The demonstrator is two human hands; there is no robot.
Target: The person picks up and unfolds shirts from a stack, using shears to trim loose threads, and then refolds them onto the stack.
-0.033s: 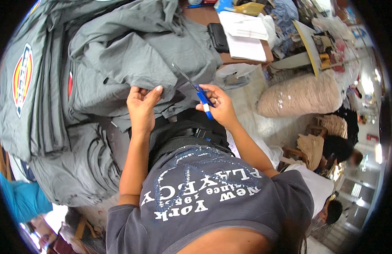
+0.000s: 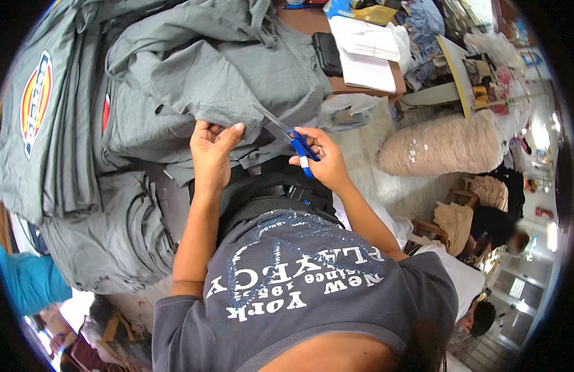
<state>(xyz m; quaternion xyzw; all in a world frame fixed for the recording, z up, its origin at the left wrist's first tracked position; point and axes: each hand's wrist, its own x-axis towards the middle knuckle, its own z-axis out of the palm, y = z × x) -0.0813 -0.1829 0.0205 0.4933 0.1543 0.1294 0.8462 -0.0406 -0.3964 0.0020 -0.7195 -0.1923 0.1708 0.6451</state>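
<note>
A grey garment lies rumpled over the worktop in front of me, with a small dark spot on its left part. My left hand pinches its near edge between thumb and fingers. In my right hand are blue-handled scissors, their blades pointing up and left. The blade tips lie against or just over the cloth, right of my left fingertips; whether they touch it I cannot tell.
Stacks of folded grey garments stand at left, more below. A black case and white papers lie on the brown table at the far right. A wrapped beige roll is on the right. Other people sit at lower right.
The scissors have tilted slightly flatter, their tips lower and nearer the cloth by my left hand. The view has shifted a little; my left hand keeps its pinch.
</note>
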